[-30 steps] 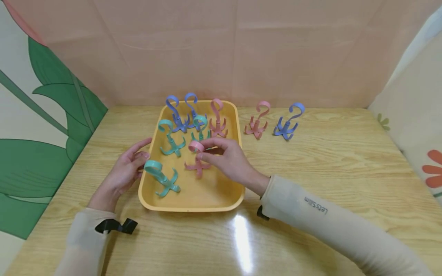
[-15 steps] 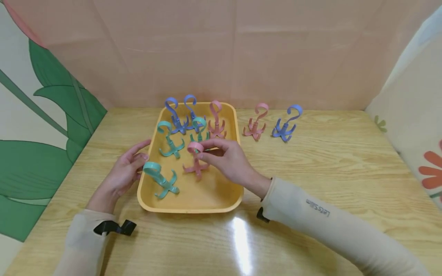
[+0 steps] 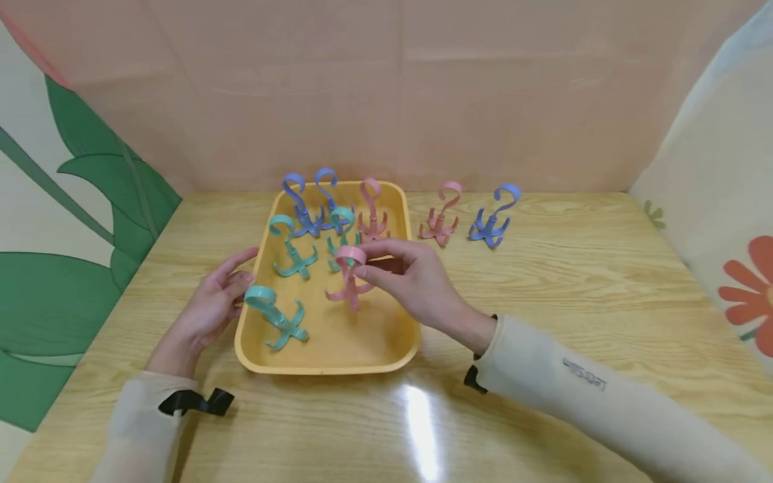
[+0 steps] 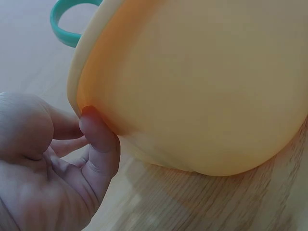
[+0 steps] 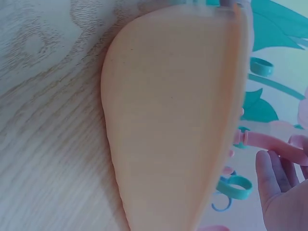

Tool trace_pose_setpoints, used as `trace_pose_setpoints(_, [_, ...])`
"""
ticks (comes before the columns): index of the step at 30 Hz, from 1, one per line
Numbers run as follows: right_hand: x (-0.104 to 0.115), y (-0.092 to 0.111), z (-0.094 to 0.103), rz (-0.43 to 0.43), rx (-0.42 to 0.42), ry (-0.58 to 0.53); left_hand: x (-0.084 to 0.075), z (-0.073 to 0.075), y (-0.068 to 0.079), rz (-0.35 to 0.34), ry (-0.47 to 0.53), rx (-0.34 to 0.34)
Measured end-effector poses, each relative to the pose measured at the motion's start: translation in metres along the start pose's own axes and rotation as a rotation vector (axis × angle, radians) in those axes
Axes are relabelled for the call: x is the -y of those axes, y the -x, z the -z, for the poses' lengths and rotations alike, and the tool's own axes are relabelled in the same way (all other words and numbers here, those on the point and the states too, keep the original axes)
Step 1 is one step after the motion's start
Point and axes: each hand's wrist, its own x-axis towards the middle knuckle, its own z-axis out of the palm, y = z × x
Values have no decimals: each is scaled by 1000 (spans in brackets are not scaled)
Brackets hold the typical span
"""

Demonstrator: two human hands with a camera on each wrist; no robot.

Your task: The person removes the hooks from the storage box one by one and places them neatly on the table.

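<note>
1. Right hand: thumb and fingertips drawn together in a narrow pinch on a pink four-pronged hanging hook, ring end up, just left of the frame's centre. The hook is within the outline of the yellow tray; whether its prongs touch the tray floor cannot be told.
2. Left hand: at the tray's left edge, a bent finger touching the outer wall below the rim. Whether it grips or merely steadies cannot be told.
3. Within the tray: upper left, a blue hook and a second blue hook; upper right, another pink hook; centre, a green hook; left, a second green hook; lower left, a third green hook.
4. On the wooden table, right of the tray: an outer pink hook and an outer blue hook.
5. Progress (judged): six hooks stand released inside, one is in hand, two lie outside, untouched. The direction of transfer cannot be told.
6. Lettering: the right sleeve, lower right, bears inverted, soft print, apparently "LetsSlim".
</note>
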Motion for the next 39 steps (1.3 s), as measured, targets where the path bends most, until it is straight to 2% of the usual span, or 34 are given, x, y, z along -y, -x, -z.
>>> trace_pose_setpoints(9, [15,7,13,26,-31,63,0,4,1,15,13,3])
trace_pose_setpoints(15, [26,13,22,15,-61,86,0,6,0,16,2,-2])
trace_pose_setpoints(25, [37,26,48,59,-114,63,2,7,-1,1,6,0])
trace_pose_setpoints(33, [39,36,71,104,-110,0,4,8,1,-16,13,11])
trace_pose_setpoints(39, [42,44,86,99,-159,21,4,10,2,-23,15,14])
